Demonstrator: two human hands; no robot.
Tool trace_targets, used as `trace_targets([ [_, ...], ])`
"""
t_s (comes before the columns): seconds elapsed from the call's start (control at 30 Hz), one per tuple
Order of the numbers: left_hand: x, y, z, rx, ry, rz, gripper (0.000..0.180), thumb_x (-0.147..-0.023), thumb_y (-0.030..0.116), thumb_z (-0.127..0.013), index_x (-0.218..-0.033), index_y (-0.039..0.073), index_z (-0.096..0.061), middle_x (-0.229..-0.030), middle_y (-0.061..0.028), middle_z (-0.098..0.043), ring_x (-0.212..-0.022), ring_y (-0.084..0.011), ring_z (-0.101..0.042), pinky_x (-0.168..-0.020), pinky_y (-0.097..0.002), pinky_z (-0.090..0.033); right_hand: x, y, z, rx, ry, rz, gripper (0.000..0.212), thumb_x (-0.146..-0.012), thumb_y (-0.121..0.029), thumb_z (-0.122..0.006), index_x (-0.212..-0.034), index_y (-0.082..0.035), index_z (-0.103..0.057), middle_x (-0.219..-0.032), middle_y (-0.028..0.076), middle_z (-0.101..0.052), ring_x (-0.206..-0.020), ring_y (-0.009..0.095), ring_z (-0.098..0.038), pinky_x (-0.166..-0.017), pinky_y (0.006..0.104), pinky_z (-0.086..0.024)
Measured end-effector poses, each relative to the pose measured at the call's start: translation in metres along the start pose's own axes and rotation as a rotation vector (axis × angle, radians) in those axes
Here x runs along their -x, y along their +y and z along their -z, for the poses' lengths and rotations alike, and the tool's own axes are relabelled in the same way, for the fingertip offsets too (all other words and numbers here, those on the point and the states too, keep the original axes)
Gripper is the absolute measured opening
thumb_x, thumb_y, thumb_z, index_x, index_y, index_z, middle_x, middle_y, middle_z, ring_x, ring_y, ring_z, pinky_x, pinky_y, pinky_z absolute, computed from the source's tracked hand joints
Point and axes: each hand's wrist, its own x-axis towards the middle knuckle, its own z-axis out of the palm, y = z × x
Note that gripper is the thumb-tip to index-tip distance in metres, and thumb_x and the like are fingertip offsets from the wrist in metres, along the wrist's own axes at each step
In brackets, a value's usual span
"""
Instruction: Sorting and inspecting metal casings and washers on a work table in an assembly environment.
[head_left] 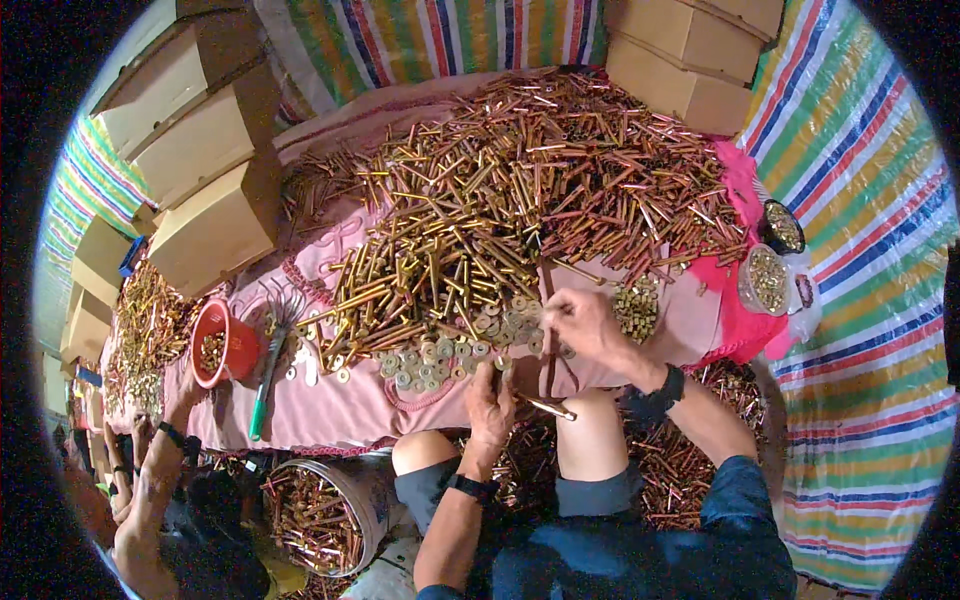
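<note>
My left hand (490, 405) is closed near the table's front edge, above my knees. A brass-coloured bolt (548, 406) sticks out of it to the right, over my bare knee. Just beyond its fingertips lies a spread of round metal washers (430, 363). Further right and higher, my right hand (588, 322) has its fingers pinched together between the washers and a small heap of brass-coloured nuts (637, 308). Whatever is in that pinch is too small to make out. A large pile of long brass-coloured bolts (470, 200) rises behind both hands.
Left stand a red plastic bucket (248, 352), touched by another person's hand (185, 390), a green-handled hand rake (259, 412) and stacked cardboard boxes (215, 230). A clear tub (766, 280) and dark bowl (784, 228) sit right. A bolt-filled pail (365, 500) stands below the table.
</note>
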Motion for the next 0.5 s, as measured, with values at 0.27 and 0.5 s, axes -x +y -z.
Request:
trace_targets([
  [0.27, -0.004, 0.013, 0.000, 0.120, 0.004, 0.041, 0.026, -0.097, 0.004, -0.061, -0.121, 0.002, -0.051, -0.088, -0.0095, -0.061, -0.075, -0.0178, -0.058, -0.067, -0.0313, -0.049, -0.032, 0.073, 0.082, 0.486, 0.239, 0.115, 0.015, -0.088, -0.010, -0.064, -0.098, -0.001, -0.070, -0.093, 0.020, -0.068, -0.090, 0.035, -0.065, -0.080, 0.0433, -0.050],
  [0.5, -0.002, 0.000, -0.008, 0.127, -0.080, 0.150, 0.022, -0.101, 0.014, -0.055, -0.116, 0.002, -0.066, -0.091, -0.0134, -0.063, -0.081, -0.0240, -0.063, -0.072, -0.0360, -0.050, -0.057, 0.143, 0.088, 0.919, 0.250, 0.051, 0.018, -0.086, -0.009, -0.064, -0.103, -0.010, -0.071, -0.103, 0.017, -0.059, -0.095, 0.038, -0.062, -0.084, 0.0480, -0.048],
])
